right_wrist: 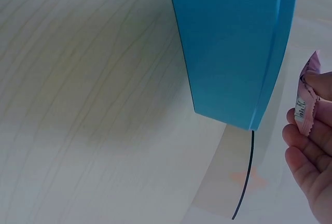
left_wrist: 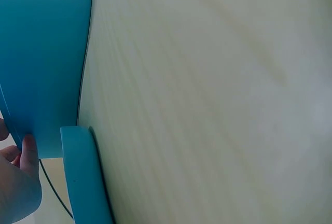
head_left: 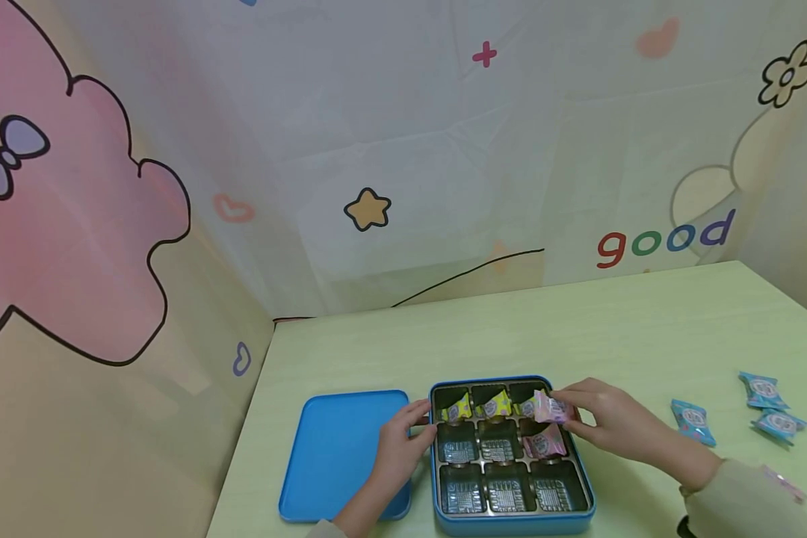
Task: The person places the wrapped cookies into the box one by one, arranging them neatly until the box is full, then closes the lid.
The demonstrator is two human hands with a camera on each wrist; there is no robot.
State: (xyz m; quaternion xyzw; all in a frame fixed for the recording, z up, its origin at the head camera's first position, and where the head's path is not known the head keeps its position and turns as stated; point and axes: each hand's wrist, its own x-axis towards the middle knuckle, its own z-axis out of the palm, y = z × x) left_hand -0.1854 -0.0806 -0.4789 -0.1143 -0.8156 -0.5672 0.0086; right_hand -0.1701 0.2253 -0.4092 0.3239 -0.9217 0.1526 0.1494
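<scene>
A blue tin box (head_left: 514, 525) with a dark divided insert stands on the table. My right hand (head_left: 608, 418) pinches a pink wrapped candy (head_left: 551, 407) between thumb and fingers, over the back right compartment; the right wrist view shows this candy (right_wrist: 306, 99) beyond the tin's wall. Yellow wrapped candies (head_left: 456, 408) lie in the three back compartments, the right one partly hidden by the held candy. Another pink candy (head_left: 545, 442) is in the middle row's right compartment. My left hand (head_left: 398, 441) touches the tin's left rim, thumb and fingertips against its side.
A blue lid (head_left: 343, 456) lies left of the tin, partly behind my left forearm. To the right are several blue wrapped candies (head_left: 693, 422) on the table (head_left: 645, 336). A pink wrapper (head_left: 784, 484) shows beside my right sleeve (head_left: 746, 501). A printed cloth (head_left: 444, 149) hangs behind.
</scene>
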